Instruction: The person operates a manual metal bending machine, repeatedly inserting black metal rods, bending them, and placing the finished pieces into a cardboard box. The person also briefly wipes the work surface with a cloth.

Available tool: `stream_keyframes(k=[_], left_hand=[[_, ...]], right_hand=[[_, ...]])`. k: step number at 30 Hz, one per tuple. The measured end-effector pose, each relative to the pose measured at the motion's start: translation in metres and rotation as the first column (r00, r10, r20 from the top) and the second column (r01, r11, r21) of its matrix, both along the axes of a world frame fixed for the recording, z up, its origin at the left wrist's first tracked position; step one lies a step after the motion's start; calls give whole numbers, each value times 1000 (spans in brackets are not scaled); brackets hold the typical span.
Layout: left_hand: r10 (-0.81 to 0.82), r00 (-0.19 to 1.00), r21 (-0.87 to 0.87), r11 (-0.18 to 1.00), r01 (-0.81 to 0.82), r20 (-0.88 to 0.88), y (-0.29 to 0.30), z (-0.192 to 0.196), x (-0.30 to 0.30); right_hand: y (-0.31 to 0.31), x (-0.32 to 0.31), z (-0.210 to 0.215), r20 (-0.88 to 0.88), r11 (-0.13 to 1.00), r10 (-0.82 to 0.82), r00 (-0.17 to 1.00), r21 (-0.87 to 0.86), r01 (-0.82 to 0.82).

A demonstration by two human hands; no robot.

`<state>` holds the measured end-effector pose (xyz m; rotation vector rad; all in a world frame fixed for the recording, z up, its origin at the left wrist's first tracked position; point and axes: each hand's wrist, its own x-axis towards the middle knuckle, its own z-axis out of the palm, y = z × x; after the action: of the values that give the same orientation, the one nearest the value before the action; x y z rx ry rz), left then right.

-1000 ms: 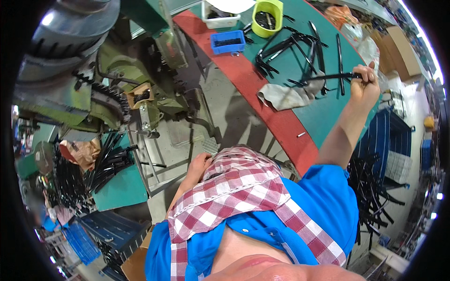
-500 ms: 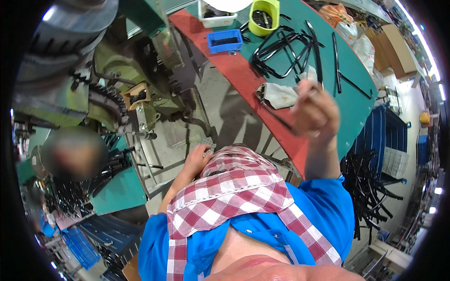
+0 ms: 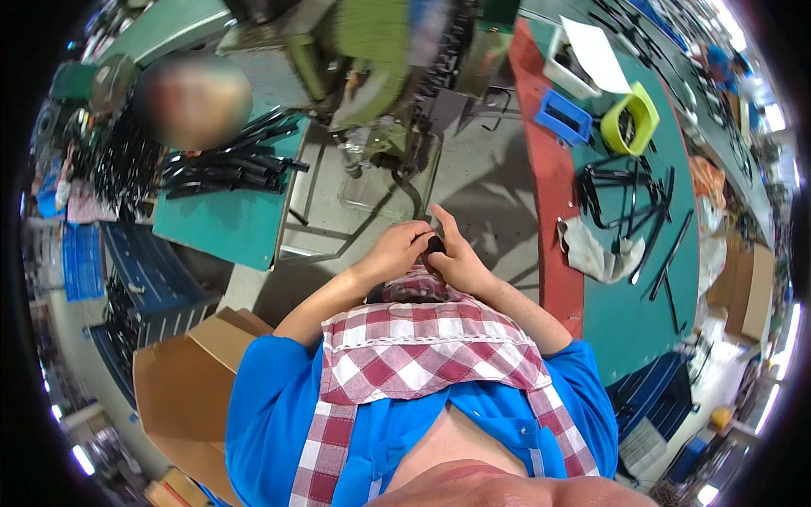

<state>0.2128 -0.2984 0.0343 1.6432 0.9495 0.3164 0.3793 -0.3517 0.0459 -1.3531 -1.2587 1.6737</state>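
Both my hands meet in front of my checked apron (image 3: 431, 338). My left hand (image 3: 399, 251) is closed, its fingertips at a small black piece (image 3: 435, 245). On the other side of that piece, my right hand (image 3: 463, 264) has its thumb and lower fingers bent against it, while one finger points up and away. The piece is mostly covered by the fingers, so its kind cannot be made out. Just beyond the hands stands a green machine (image 3: 372, 51) with a curved dark lever (image 3: 409, 196) low on its front.
To the right is a green table with a red edge (image 3: 553, 169), bearing black bent tubes (image 3: 621, 190), a greyish-white glove (image 3: 596, 253), a blue tray (image 3: 563, 118) and a yellow-green container (image 3: 629, 122). At left, black tubes (image 3: 232, 169) lie near another person. A cardboard box (image 3: 182, 380) stands beside me.
My right hand has come down from above the table to meet my left at the apron. The view has swung left, bringing the machine ahead and the cardboard box into sight.
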Motion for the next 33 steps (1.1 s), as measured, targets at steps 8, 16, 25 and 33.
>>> stream_keyframes(k=[8,16,25,33], left_hand=[[205,949,2,977,-212,240,17,-32,-91],[384,878,50,909,-414,285,78,-70,-153],[399,915,515,773,-369,57,193,-81,-181],[230,970,669,709,-222,78,216,-79,-189]], right_hand=[[49,-87,-9,156,997,77,985,-32,-73],[67,-162,-48,114,974,-213,970,107,201],[66,-178,-39,182,960,-250,951,-83,269],[85,-169,-48,392,981,-177,903,-3,194]])
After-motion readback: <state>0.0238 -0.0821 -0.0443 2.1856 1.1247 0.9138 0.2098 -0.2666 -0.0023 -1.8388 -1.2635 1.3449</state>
